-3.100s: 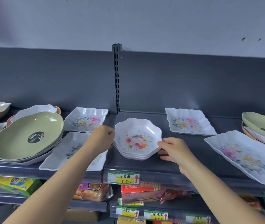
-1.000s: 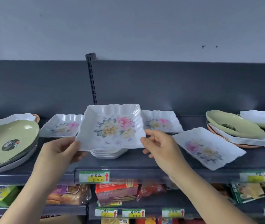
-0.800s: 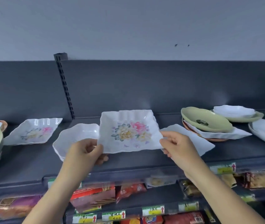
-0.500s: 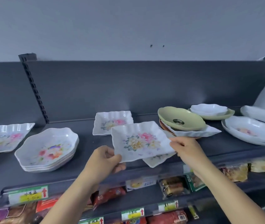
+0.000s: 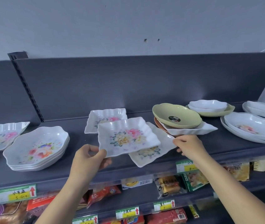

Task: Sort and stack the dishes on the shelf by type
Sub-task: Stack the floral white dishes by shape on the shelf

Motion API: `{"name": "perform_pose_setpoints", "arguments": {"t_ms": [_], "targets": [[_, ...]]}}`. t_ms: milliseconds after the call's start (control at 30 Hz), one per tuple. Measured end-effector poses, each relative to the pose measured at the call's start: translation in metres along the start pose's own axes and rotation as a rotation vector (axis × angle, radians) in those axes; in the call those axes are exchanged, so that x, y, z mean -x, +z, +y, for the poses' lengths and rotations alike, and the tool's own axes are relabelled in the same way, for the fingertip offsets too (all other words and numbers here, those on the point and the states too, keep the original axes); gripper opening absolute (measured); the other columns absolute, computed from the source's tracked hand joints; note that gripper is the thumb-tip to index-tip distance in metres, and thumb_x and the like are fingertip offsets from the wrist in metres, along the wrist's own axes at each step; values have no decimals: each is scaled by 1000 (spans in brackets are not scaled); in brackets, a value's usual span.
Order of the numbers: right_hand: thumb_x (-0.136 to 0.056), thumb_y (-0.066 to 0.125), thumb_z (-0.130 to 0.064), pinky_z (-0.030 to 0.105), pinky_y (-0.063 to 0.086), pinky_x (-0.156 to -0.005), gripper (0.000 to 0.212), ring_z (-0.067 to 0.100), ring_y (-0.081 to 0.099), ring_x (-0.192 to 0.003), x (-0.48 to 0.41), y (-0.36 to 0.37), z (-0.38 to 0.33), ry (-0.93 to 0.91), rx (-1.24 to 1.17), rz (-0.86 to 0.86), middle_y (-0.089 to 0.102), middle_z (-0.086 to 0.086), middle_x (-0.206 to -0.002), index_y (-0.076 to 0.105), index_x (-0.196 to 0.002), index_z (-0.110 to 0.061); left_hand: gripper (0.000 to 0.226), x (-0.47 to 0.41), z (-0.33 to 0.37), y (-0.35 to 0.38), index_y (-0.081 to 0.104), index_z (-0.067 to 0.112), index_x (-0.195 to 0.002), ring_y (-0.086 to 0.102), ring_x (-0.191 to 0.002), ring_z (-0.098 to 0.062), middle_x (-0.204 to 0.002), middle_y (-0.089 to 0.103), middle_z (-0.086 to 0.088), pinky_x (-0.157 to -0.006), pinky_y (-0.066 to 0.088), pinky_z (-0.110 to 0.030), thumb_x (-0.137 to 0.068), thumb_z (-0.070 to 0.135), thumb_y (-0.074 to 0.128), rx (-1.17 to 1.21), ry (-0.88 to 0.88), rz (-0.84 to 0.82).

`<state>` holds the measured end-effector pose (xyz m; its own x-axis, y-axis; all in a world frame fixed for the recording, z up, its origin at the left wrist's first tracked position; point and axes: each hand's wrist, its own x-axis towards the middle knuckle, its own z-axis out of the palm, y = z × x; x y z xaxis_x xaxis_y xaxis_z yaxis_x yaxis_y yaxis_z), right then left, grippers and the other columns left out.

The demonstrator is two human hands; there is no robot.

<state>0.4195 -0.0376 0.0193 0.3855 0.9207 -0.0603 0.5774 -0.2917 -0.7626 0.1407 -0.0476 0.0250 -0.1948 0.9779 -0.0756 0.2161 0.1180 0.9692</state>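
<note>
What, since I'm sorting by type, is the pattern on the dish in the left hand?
The dish is white with pink and yellow flowers; head view.

Square floral dish (image 5: pixel 128 136) tilts above a floral plate (image 5: pixel 149 153) on the shelf — perhaps touching.

We read "8.0" on the red packet (image 5: pixel 96 196) under the shelf (image 5: pixel 51 177). The white packet (image 5: pixel 138 183) to its right bears "LANDY", upside down. On the shelf's front edge, the right price tag (image 5: pixel 187 167) shows a handwritten "3". The left price tag (image 5: pixel 16 193) shows a red up-arrow, and its digits are blurred.
</note>
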Motion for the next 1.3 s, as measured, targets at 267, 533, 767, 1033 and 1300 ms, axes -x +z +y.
{"name": "perform_pose_setpoints", "arguments": {"t_ms": [267, 533, 767, 1033, 1300], "targets": [[-87, 57, -3, 19, 52, -50, 13, 13, 70, -59, 5, 18, -6, 49, -255, -194, 71, 8, -83, 66, -83, -12, 9, -4, -4, -4, 62, 3, -89, 67, -57, -20, -64, 73, -9, -75, 57, -42, -83, 8, 59, -7, 14, -30], [-95, 47, -10, 20, 52, -50, 19, 16, 69, -64, 11, 22, -8, 36, -276, -253, 70, 9, -84, 66, -90, -10, 27, -3, -4, -3, 60, 21, -107, 62, -51, -8, -60, 71, -2, -64, 55, -27, -83, 12, 52, -205, 102, -134], [-96, 52, -28, 22, 53, -51, 28, 16, 68, -63, 14, 25, -11, 52, -320, -274, 69, 9, -82, 68, -91, -4, 38, 1, -13, 2, 53, 21, -121, 38, -47, -9, -54, 41, 8, -44, 29, -19, -83, 18, 53, -505, 201, -212], [-89, 58, -9, 22, 53, -54, 18, 14, 67, -61, 14, 28, -12, -14, -210, -262, 61, 4, -78, 65, -87, 7, 20, -4, -9, -8, 56, 15, -104, 57, -64, -19, -76, 64, -2, -76, 55, -42, -84, 15, 54, -351, -23, -313], [-88, 60, -8, 22, 50, -55, 22, 16, 66, -61, 35, 16, -20, -117, -240, -175, 67, 0, -70, 68, -69, -15, 24, -3, -5, -16, 64, 2, -99, 28, -59, -14, -62, 33, -1, -57, 26, -28, -78, 10, 54, -400, 220, -271]]}}
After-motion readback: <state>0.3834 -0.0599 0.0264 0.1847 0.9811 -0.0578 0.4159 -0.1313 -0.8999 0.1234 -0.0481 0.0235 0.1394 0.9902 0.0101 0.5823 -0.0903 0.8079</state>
